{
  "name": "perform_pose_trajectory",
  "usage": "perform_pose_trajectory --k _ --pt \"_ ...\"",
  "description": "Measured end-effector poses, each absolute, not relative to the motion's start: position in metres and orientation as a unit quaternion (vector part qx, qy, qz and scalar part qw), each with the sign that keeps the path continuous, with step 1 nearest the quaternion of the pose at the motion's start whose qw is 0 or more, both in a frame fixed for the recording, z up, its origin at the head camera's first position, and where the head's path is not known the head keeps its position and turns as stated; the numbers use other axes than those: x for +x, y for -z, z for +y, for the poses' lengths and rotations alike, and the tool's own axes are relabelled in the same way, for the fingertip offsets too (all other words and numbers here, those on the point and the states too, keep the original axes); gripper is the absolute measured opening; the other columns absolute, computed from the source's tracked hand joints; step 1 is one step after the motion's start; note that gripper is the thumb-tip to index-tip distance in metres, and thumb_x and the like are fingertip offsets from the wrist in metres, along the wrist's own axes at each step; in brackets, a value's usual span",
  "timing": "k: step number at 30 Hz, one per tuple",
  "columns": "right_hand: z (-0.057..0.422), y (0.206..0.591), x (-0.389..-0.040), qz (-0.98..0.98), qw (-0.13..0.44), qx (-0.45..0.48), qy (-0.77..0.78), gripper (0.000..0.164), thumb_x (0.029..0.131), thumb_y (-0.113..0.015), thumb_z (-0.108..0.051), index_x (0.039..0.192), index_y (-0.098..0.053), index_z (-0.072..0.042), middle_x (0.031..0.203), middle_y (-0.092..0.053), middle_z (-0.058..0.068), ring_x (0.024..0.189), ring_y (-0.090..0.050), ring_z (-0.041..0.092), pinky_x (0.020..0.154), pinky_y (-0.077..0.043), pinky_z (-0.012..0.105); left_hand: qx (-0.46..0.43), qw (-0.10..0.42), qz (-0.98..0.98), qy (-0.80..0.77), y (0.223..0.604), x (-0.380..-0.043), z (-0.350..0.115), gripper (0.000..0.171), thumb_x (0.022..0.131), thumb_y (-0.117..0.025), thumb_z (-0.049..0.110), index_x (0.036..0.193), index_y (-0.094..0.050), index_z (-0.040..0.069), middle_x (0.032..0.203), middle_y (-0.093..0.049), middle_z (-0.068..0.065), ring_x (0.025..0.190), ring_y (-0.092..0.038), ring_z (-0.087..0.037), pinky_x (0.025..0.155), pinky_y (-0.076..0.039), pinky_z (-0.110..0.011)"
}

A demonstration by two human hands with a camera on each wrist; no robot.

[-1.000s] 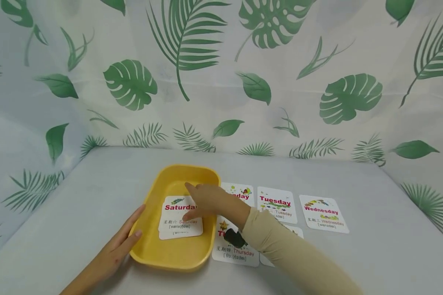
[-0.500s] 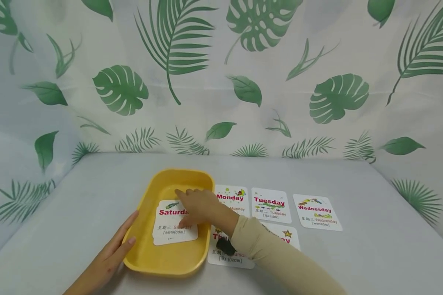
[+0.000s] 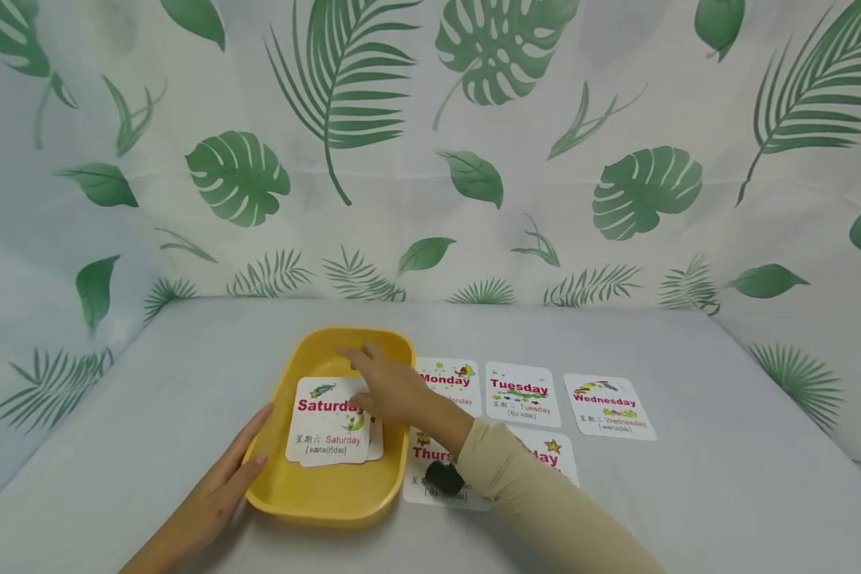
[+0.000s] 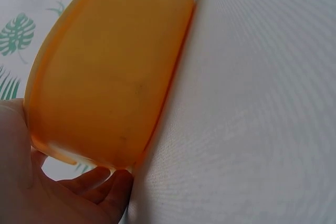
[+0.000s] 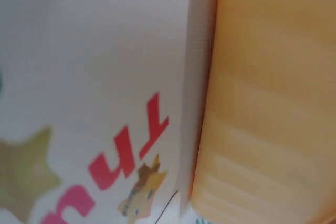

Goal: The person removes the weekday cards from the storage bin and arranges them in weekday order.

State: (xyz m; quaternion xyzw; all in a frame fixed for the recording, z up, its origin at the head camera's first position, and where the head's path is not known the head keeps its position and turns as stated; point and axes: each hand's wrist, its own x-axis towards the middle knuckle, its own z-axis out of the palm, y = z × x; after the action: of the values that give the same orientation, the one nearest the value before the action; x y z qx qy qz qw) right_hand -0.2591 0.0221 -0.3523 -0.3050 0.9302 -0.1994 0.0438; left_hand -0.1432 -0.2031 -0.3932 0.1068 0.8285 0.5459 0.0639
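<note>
A yellow tray (image 3: 344, 502) stands on the table with a card reading "Saturday" (image 3: 323, 426) lying in it. Another card (image 3: 376, 446) shows at its right and lower edge, mostly covered. My left hand (image 3: 208, 494) holds the tray's left side, thumb at the rim; in the left wrist view, fingers (image 4: 113, 190) curl at the tray's outer wall. My right hand (image 3: 391, 387) is over the inside of the tray, its thumb at the upper right of the Saturday card, its other fingers stretched toward the far wall. Whether those fingers touch anything cannot be told.
Right of the tray lie cards reading Monday (image 3: 448, 381), Tuesday (image 3: 522, 391) and Wednesday (image 3: 610, 405). Nearer, a Thursday card (image 3: 419, 490) and another card (image 3: 556, 458) are partly under my right forearm. A leaf-patterned cloth (image 3: 373, 215) rises behind the table.
The Saturday card has shifted left and slightly away from me, baring more of the card beneath. My right hand's fingers have spread and lifted. My left hand stays at the tray.
</note>
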Motion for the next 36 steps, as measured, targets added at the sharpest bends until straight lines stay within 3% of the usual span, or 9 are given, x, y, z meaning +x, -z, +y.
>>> perform_pose_trajectory --k 2,4,6,13,18,26,33,36 --pt "0.026 0.351 -0.262 0.925 0.056 -0.299 0.227 0.064 0.085 -0.064 -0.023 0.141 -0.033 -0.024 0.119 -0.052 0.001 0.076 -0.056 0.011 0.066 -0.05 0.021 0.106 0.061 0.833 -0.54 0.393 -0.145 -0.201 0.051 0.099 -0.034 0.032 0.146 -0.013 0.034 0.154 -0.006 -0.002 0.139 -0.003 -0.016 0.089 -0.014 0.006" --pt "0.029 0.349 -0.266 0.919 0.067 -0.29 0.257 0.06 0.085 -0.064 -0.02 0.139 -0.038 -0.021 0.12 -0.057 0.003 0.092 -0.058 0.013 0.081 -0.05 0.025 0.108 0.056 0.835 -0.536 0.393 -0.147 -0.2 0.051 0.099 -0.034 0.033 0.146 -0.013 0.034 0.154 -0.007 -0.002 0.139 -0.004 -0.014 0.09 -0.013 0.006" --pt "0.032 0.346 -0.269 0.911 0.078 -0.281 0.293 0.054 0.086 -0.063 -0.017 0.136 -0.043 -0.018 0.12 -0.059 0.005 0.099 -0.057 0.014 0.086 -0.048 0.026 0.113 0.047 0.836 -0.535 0.393 -0.149 -0.199 0.051 0.099 -0.035 0.032 0.146 -0.015 0.032 0.154 -0.009 -0.003 0.139 -0.005 -0.011 0.09 -0.013 0.007" --pt "0.06 0.339 -0.271 0.869 0.076 -0.243 0.424 0.043 0.092 -0.053 -0.01 0.134 -0.047 -0.016 0.113 -0.061 0.013 0.065 -0.061 0.013 0.06 -0.054 0.028 0.147 0.028 0.831 -0.536 0.395 -0.151 -0.199 0.051 0.1 -0.035 0.024 0.147 -0.016 0.026 0.153 -0.011 -0.01 0.137 -0.008 -0.006 0.09 -0.014 0.006" --pt "0.109 0.322 -0.259 0.865 0.054 -0.216 0.449 0.041 0.094 -0.047 -0.008 0.135 -0.046 -0.014 0.111 -0.061 0.016 0.067 -0.059 0.014 0.06 -0.054 0.033 0.15 0.017 0.835 -0.529 0.394 -0.151 -0.2 0.051 0.1 -0.035 0.024 0.147 -0.016 0.025 0.153 -0.012 -0.011 0.135 -0.01 0.002 0.091 -0.014 0.006" --pt "0.21 0.305 -0.235 0.906 0.03 -0.198 0.374 0.038 0.094 -0.047 -0.009 0.132 -0.05 -0.012 0.127 -0.053 0.017 0.083 -0.057 0.019 0.066 -0.046 0.025 0.137 0.027 0.839 -0.526 0.398 -0.146 -0.202 0.052 0.1 -0.034 0.025 0.147 -0.013 0.025 0.154 -0.009 -0.01 0.138 -0.007 -0.011 0.089 -0.014 0.007" --pt "0.278 0.299 -0.198 0.933 0.041 -0.16 0.32 0.038 0.092 -0.049 -0.006 0.13 -0.051 -0.008 0.114 -0.058 0.019 0.074 -0.056 0.015 0.057 -0.046 0.022 0.123 0.039 0.842 -0.524 0.395 -0.143 -0.201 0.052 0.1 -0.034 0.029 0.147 -0.012 0.028 0.154 -0.008 -0.008 0.14 -0.005 -0.027 0.089 -0.012 0.007" --pt "0.297 0.304 -0.185 0.94 0.044 -0.142 0.307 0.038 0.092 -0.05 -0.007 0.13 -0.051 -0.006 0.111 -0.059 0.019 0.072 -0.055 0.012 0.054 -0.044 0.022 0.123 0.039 0.843 -0.522 0.394 -0.142 -0.203 0.052 0.1 -0.034 0.029 0.147 -0.013 0.029 0.154 -0.008 -0.007 0.14 -0.005 -0.028 0.089 -0.012 0.007"
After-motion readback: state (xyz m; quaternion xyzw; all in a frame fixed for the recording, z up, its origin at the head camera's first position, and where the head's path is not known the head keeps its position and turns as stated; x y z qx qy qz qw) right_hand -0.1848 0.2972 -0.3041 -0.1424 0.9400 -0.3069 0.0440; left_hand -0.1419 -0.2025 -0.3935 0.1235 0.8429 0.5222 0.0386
